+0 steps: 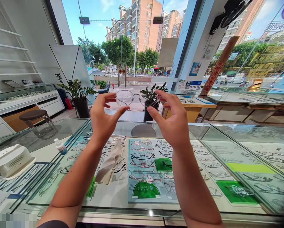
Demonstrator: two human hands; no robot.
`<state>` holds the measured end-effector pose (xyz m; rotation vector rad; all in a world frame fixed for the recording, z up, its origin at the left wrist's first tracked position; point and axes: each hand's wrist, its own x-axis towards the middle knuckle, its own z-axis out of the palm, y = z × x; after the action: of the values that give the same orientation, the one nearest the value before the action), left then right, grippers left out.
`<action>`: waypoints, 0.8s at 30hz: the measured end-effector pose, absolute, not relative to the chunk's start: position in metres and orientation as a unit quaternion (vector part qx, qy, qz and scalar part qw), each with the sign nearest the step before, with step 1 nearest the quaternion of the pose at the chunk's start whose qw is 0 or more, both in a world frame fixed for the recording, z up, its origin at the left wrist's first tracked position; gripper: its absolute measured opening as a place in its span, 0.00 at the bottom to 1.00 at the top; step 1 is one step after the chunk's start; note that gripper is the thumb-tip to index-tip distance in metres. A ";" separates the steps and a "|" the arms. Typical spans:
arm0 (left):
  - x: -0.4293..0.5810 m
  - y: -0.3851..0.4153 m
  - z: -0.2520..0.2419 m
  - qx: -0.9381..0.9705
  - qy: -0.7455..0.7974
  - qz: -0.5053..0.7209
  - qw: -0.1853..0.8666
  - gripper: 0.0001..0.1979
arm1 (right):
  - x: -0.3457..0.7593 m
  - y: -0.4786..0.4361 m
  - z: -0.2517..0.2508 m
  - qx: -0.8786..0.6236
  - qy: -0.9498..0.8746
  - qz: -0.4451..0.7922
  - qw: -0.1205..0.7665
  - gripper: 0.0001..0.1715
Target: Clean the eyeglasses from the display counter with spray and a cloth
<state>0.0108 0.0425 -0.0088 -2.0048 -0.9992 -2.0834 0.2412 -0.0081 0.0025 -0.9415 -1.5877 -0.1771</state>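
Note:
A pair of thin-rimmed eyeglasses (124,98) with round clear lenses is held up in front of me, above the glass counter, against the bright doorway. My left hand (104,115) grips the glasses at their left side, fingers curled and thumb below. At the right side, my right hand (172,117) holds them between fingers and thumb. The right lens is hard to make out against a potted plant behind it. Below my left forearm's inner side, a crumpled beige cloth (111,163) lies on the counter top.
Under the glass counter (108,207) are rows of eyeglass frames (143,155) and green cards (237,192). At left stand a small bottle (60,146) and a white device (11,160). Beyond are a stool (34,114), potted plants (81,107) and glass doors.

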 end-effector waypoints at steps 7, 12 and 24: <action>0.017 0.048 -0.015 -0.624 -0.297 -0.708 0.142 0.28 | 0.239 0.010 -0.008 -0.385 -0.683 -0.025 0.620 0.36; 0.013 0.063 -0.021 -0.615 -0.292 -0.722 0.123 0.30 | 0.228 0.009 -0.009 -0.368 -0.669 -0.028 0.645 0.32; 0.008 0.094 -0.027 -0.630 -0.281 -0.723 0.046 0.35 | 0.203 -0.002 -0.013 -0.369 -0.613 -0.129 0.687 0.26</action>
<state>0.0084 0.0937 -0.0271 -1.9236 -0.8574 -2.2060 0.2030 -0.0015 -0.0135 -0.8254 -1.3724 -0.2886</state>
